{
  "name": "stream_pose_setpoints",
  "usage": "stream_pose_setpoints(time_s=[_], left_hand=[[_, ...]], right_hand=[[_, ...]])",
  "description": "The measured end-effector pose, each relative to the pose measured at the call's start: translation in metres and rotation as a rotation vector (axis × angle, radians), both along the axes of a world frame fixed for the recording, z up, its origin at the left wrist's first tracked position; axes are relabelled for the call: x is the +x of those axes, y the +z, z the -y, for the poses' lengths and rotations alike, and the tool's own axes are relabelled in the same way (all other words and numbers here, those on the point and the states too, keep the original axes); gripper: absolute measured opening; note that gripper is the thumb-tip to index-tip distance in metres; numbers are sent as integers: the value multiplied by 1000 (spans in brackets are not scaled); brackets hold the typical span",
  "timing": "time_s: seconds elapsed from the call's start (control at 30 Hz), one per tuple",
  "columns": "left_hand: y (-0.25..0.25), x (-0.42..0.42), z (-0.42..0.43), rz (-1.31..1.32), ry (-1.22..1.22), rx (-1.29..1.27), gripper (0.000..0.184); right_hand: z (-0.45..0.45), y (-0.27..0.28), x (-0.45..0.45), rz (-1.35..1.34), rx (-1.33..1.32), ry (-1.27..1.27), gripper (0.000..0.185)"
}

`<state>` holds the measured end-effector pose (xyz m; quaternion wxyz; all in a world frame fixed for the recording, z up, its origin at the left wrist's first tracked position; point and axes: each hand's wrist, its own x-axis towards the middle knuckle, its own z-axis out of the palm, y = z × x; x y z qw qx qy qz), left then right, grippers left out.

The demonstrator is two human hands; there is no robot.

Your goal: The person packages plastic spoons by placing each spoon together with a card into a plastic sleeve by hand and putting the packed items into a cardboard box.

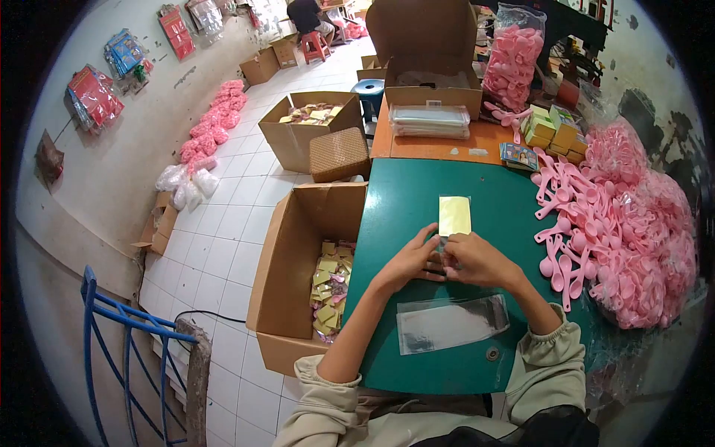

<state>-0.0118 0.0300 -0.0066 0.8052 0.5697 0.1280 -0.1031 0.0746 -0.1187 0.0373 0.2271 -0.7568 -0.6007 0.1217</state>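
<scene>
A yellow card (455,215) in a clear plastic sleeve lies on the green table (402,194), its lower end between my two hands. My left hand (414,259) is at the lower left of the card, fingers apart and partly hidden near the sleeve. My right hand (474,259) has its fingers bent together at the card's bottom edge; what they pinch is too small to make out. Closer to me lie flat clear plastic bags (452,325). Many pink spoons (570,194) are heaped at the right, beside the hands.
An open carton (287,276) with packed yellow cards stands left of the table, another carton (298,149) behind it. Stacked clear bags (430,121) and yellow card stacks (552,130) sit at the back. A person (304,15) sits far off.
</scene>
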Motion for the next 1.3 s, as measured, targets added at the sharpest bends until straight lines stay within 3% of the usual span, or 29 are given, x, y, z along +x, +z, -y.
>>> stream_pose_setpoints(time_s=[0.2, 0.3, 0.4, 0.53, 0.57, 0.6, 0.63, 0.67, 0.7, 0.73, 0.77, 0.83, 0.93, 1.0, 1.03, 1.07, 1.13, 1.27, 1.3], left_hand=[[-20, 10, -4, 177, -4, 290, 59], [-26, 11, -1, 177, 123, 303, 59], [-19, 10, 7, 162, 99, 158, 60], [-12, 13, 5, 116, 127, 133, 60], [-13, 13, 5, 138, 126, 125, 57], [-14, 13, 5, 161, 126, 119, 53], [-15, 13, 5, 185, 127, 114, 50], [-18, 14, 5, 180, 95, 139, 45], [-20, 15, 4, 176, 59, 164, 41], [-20, 17, 4, 178, 26, 190, 37], [-18, 18, 4, 173, 3, 227, 34], [-15, 17, 4, 155, -34, 301, 28], [-16, 16, 4, 151, -24, 253, 26], [-15, 14, 6, 131, -7, 160, 27], [-14, 14, 4, 124, 6, 119, 28], [-13, 12, 4, 127, 13, 67, 28], [-12, 9, 5, 133, 36, -34, 28], [-6, 7, 1, 91, 14, -130, 33], [-5, 7, 1, 104, -16, -121, 37]], right_hand=[[0, -11, -8, -14, 80, 135, 15], [6, -9, -8, -88, 114, 158, 14], [34, -2, 11, -209, 98, 108, 11], [97, 43, 21, -411, 249, -16, 8], [126, 58, 29, -564, 270, -126, 13], [161, 72, 36, -687, 303, -399, 18], [201, 80, 56, -710, 452, -410, 19], [250, 82, 111, -683, 396, -90, 27], [255, 122, 102, -438, 268, -529, 16], [328, 87, 170, 69, 218, -928, 20], [359, 77, 192, 373, 37, -1225, 21], [358, 53, 193, 659, -46, -1406, 23], [255, 27, 145, 643, 310, -957, 27], [149, 34, 70, 388, 239, -362, 36], [122, 5, 54, 199, 212, -281, 44], [92, -3, 34, 198, 166, -221, 53], [55, -19, 5, 3, 209, -246, 44], [37, -38, 15, 397, 344, -206, 21], [41, -42, 16, 350, 370, -207, 22]])
